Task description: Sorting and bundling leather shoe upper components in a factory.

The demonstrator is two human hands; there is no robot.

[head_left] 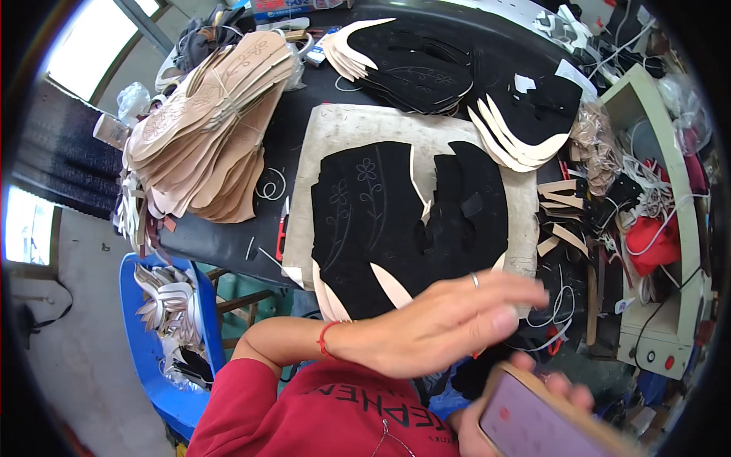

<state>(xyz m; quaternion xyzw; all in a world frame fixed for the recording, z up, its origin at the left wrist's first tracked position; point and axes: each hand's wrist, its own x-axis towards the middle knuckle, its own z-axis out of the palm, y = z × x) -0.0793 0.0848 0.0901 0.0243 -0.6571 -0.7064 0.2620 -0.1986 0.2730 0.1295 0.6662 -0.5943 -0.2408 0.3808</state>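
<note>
My left hand (449, 324) reaches across my front with its fingers stretched out; a ring and a red cord bracelet show on it. Nothing is in it. At the lower right my right hand (562, 387) holds a smartphone (537, 423) in a tan case, its screen lit pale purple. Beyond the left hand, black shoe-upper pieces (365, 206) with stitched flower outlines and cream edges lie on a worn pale board (301, 190). The left hand covers part of their near edge.
Tan cut pieces (205, 129) are piled at the left, black and cream pieces (419, 68) at the back. Red-handled scissors (282, 228) lie by the board. A blue plastic chair (145, 335) holds scraps at lower left. A cream metal cabinet (647, 320) stands right among cords and bags.
</note>
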